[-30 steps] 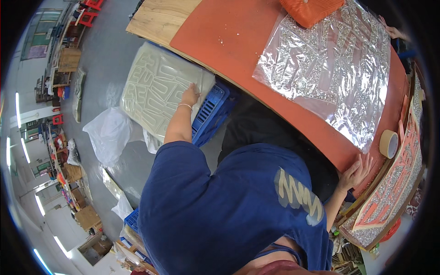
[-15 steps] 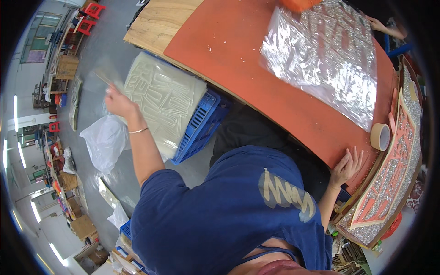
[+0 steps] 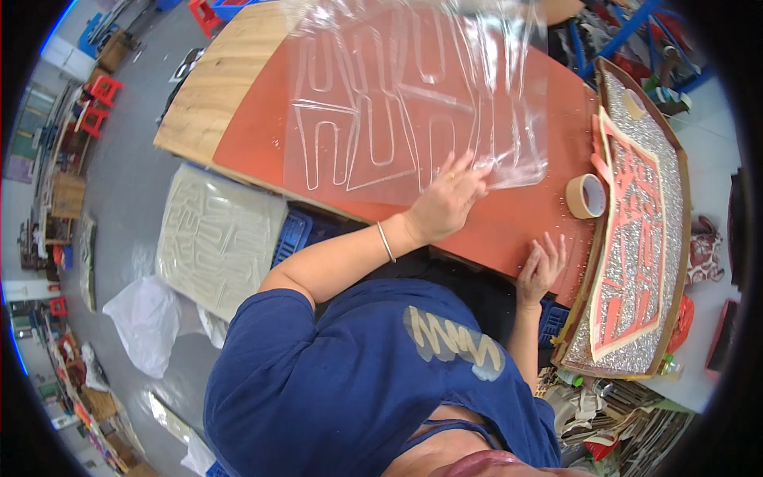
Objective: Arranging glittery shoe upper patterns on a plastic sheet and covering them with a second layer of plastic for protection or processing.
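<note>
A clear plastic sheet point(image 3: 362, 163) with raised, letter-like outlines lies on the red-orange tabletop point(image 3: 254, 151). My left hand point(image 3: 447, 203), with a ring and a bracelet, is at the sheet's near edge. Its fingers are stretched out over the film, and nothing is visibly gripped. By the table's near right edge, my right hand point(image 3: 541, 269) rests with its fingers extended and holds nothing. A roll of tan tape point(image 3: 586, 196) stands just beyond it. At the far side, part of another person's arm point(image 3: 561, 9) shows near the sheet.
Left of the table, a stack of pale embossed sheets point(image 3: 218, 238) sits on a blue crate point(image 3: 292, 237). A white plastic bag point(image 3: 145, 322) lies beside it. To the right, a wood-rimmed tray point(image 3: 675, 310) holds silver glitter and an orange cut-out panel point(image 3: 628, 278).
My left hand has swung from above the pale stack, where it held a blurred strip, to the clear sheet. That sheet now lies further left and nearer. My right hand stays at the table edge.
</note>
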A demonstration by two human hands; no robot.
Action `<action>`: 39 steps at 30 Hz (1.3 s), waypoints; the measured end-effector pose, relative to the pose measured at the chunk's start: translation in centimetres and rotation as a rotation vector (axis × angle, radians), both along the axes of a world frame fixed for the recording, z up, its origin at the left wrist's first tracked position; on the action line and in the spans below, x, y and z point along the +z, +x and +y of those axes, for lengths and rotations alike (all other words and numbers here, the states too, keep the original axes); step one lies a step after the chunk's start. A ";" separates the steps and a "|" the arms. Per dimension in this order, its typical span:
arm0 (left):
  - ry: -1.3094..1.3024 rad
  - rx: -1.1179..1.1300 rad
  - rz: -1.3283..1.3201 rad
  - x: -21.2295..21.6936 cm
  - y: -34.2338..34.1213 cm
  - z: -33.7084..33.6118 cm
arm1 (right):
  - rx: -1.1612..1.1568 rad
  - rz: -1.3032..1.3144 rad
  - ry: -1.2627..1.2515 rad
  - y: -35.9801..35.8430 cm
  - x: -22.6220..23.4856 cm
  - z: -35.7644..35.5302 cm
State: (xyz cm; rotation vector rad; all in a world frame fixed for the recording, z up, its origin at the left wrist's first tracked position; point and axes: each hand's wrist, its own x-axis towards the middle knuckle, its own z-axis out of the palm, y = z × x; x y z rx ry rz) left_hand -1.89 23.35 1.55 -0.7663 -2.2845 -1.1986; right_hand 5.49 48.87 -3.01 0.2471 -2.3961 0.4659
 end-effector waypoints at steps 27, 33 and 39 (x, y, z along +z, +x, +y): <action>0.771 -1.028 0.003 17.1 3.2 -1.1 | 0.084 -0.107 -0.025 0.0 0.3 0.5; 0.888 -0.913 0.066 19.6 6.0 -3.0 | 0.067 -0.109 -0.012 -0.5 1.1 -0.8; 0.899 -0.929 0.057 19.1 6.2 -1.8 | 0.052 -0.089 -0.042 -0.4 0.8 -0.6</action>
